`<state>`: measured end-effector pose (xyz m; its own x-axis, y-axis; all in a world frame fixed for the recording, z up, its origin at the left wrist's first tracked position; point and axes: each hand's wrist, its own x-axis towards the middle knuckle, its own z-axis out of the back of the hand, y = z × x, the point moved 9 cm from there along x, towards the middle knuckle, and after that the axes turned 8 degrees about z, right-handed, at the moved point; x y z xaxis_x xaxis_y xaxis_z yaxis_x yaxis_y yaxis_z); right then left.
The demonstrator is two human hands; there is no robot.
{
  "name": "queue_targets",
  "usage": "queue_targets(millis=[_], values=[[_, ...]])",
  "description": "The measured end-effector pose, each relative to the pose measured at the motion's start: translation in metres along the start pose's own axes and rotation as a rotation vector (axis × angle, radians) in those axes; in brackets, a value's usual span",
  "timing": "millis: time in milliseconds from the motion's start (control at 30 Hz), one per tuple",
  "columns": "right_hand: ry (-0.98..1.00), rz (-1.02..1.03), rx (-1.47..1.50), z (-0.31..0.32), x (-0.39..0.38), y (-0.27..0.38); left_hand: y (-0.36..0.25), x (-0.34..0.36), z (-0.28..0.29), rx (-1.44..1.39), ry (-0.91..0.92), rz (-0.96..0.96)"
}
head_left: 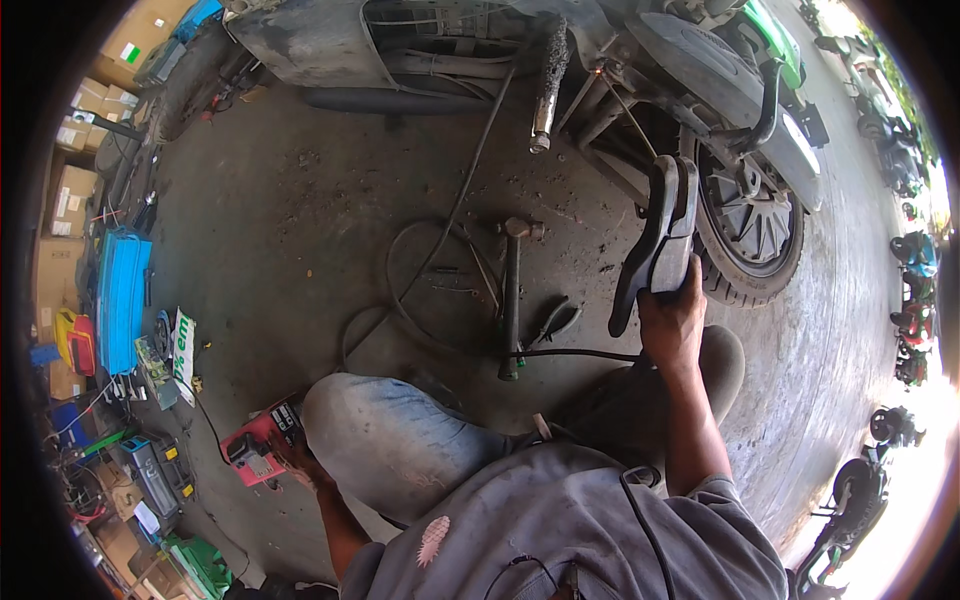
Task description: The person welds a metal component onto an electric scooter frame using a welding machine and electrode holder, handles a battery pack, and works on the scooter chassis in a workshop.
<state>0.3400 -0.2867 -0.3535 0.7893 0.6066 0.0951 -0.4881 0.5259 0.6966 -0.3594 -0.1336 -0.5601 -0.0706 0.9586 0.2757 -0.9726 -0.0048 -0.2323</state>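
Observation:
My right hand (673, 318) is wrapped round a black and grey electrode holder (672, 235). A thin welding rod (632, 122) runs from its jaws up to the motorbike frame (612, 112), where a small orange glow shows at the tip. A dark cable (585, 353) leads away from the holder's lower end. Low on the left, beside my knee, my left hand (297, 457) grips the edge of a red and black box-shaped device (255, 450); its fingers are partly in shadow.
A hammer (511, 290) and pliers (557, 320) lie on the floor near a looped cable (392, 262). The motorbike's wheel (750, 215) stands right of the holder. Along the left are cardboard boxes (75, 200), a blue case (122, 300) and tools. Parked motorbikes (915, 290) line the right.

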Motion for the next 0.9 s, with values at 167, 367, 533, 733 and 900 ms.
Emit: queue_targets(millis=[167, 367, 533, 733, 900], values=[[0.062, -0.079, 0.001, -0.004, -0.003, -0.011, 0.005, -0.001, -0.003, -0.009, -0.001, 0.002], [0.030, -0.129, 0.599, -0.008, -0.004, -0.016, 0.005, -0.002, -0.002, -0.029, 0.008, 0.012], [-0.056, 0.225, 0.073, 0.023, 0.003, 0.014, 0.021, -0.002, -0.001, -0.307, 0.022, 0.402], [-0.014, 0.271, -0.102, 0.015, 0.004, 0.022, -0.028, -0.001, 0.013, 0.003, -0.058, -0.077], [-0.028, 0.106, 0.052, 0.013, 0.006, 0.017, -0.026, 0.000, 0.013, 0.010, -0.053, -0.077]])
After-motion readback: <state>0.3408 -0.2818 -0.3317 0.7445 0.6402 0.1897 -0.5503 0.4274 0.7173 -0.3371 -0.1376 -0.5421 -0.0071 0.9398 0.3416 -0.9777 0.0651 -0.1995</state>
